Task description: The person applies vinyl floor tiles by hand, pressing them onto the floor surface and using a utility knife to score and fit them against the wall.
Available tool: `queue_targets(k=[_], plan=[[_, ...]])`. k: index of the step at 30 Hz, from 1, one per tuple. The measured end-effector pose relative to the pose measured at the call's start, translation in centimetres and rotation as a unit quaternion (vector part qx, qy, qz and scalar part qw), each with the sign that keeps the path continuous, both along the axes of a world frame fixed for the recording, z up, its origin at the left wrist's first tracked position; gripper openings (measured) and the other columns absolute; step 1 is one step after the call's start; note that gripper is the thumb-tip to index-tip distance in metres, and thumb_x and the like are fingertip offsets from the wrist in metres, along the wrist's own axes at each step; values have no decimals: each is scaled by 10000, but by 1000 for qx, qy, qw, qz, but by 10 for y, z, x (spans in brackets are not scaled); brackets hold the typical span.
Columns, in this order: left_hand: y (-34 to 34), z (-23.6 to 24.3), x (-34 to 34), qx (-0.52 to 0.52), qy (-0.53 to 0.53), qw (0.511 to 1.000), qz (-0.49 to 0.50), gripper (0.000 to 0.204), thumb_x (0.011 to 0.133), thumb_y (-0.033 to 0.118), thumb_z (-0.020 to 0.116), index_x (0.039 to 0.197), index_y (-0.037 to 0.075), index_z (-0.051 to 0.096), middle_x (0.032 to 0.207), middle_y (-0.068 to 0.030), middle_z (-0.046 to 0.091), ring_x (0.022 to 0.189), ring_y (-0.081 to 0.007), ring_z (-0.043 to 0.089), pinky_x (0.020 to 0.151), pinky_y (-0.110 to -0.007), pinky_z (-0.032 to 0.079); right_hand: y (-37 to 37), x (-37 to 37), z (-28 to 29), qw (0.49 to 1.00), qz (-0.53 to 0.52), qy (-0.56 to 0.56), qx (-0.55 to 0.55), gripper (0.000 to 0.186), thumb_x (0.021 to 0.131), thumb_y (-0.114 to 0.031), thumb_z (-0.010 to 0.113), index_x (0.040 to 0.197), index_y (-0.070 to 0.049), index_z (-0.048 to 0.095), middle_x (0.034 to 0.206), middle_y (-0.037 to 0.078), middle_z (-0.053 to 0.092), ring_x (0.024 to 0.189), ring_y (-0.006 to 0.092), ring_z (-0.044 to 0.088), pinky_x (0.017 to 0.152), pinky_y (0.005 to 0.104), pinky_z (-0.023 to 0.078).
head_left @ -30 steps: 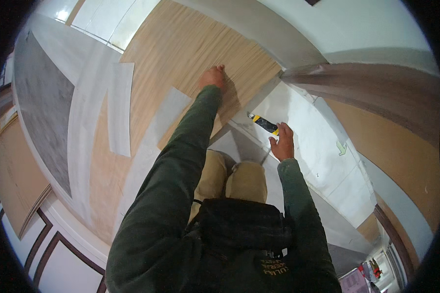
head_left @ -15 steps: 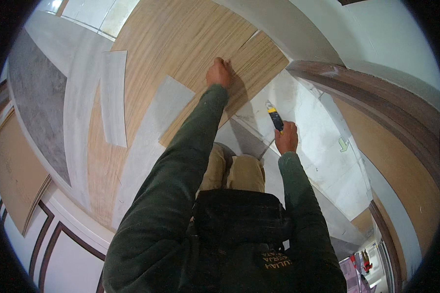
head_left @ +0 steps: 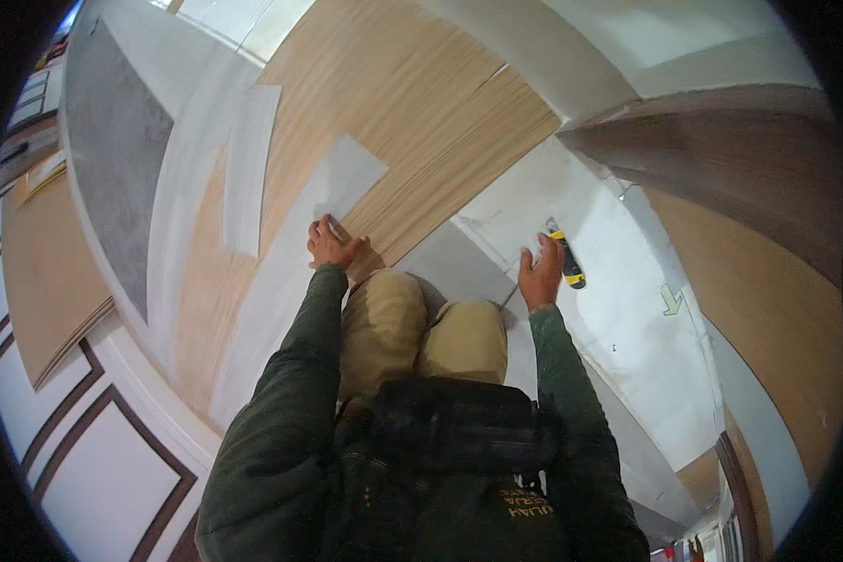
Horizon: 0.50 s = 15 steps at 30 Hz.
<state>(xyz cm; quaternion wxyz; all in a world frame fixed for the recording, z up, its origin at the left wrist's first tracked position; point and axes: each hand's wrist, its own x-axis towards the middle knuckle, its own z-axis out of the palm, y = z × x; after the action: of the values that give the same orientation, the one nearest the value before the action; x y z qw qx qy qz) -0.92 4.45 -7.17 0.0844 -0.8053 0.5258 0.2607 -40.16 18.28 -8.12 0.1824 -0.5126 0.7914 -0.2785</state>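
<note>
My left hand (head_left: 335,245) rests with its fingers apart at the edge between a pale grey plank (head_left: 332,183) and the wood-look planks (head_left: 412,103), just beyond my knee. My right hand (head_left: 541,272) is open over the whitish floor, holding nothing. Right beside its fingers lies a black and yellow utility knife (head_left: 571,264), its blade end pointing away from me. A narrow loose grey strip (head_left: 253,169) lies on the planks farther left.
A dark brown door frame (head_left: 721,150) and white wall border the right side. Pale bare floor (head_left: 618,337) carries a green arrow sticker (head_left: 671,300). Stacked brown boards (head_left: 51,272) lean at the left, by white panels with dark trim (head_left: 112,468).
My right hand has let go of the utility knife, which now lies on the floor. My left hand has come back toward my knees from the wood-look planks, and its fingers have spread.
</note>
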Motion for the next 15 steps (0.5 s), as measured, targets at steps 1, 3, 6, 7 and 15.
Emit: queue_targets(k=[1,3,6,7,15], plan=[[8,0,4,-10,-34,999,-22,1018,574,466,880,1427,229,376,1452,-175,289,1332,-413,306,996,-653,370,-9,15,-2,990,-19,-127,54,466,820,-133,684,1231,-1,507,1158,200,561,1072,338,540,922,456,440],[10,7,-4,1,-26,1000,2,992,582,453,878,1415,222,391,1427,-175,307,1301,-421,324,1010,-599,388,-31,41,-7,961,-24,-265,80,401,824,-127,675,1181,-2,542,1060,172,620,909,289,622,826,411,502],[11,12,-14,1,-46,999,14,947,603,456,863,1396,205,412,1381,-180,341,1255,-427,349,1007,-523,420,-45,64,-8,944,11,-306,123,359,849,-110,672,1168,14,566,1053,154,649,892,237,644,792,345,536],[9,16,-11,2,-42,999,10,948,605,463,859,1397,203,410,1381,-180,341,1259,-422,346,1000,-534,420,-52,70,-8,946,28,-296,130,384,855,-120,673,1186,37,558,1058,163,658,921,223,644,816,329,532],[51,2,-9,-53,-46,997,-25,885,662,567,764,1386,200,410,1320,-166,364,1262,-392,335,940,-591,412,-72,93,-19,912,-56,-390,115,490,834,-118,695,1255,57,515,1037,139,649,876,203,639,786,316,529]])
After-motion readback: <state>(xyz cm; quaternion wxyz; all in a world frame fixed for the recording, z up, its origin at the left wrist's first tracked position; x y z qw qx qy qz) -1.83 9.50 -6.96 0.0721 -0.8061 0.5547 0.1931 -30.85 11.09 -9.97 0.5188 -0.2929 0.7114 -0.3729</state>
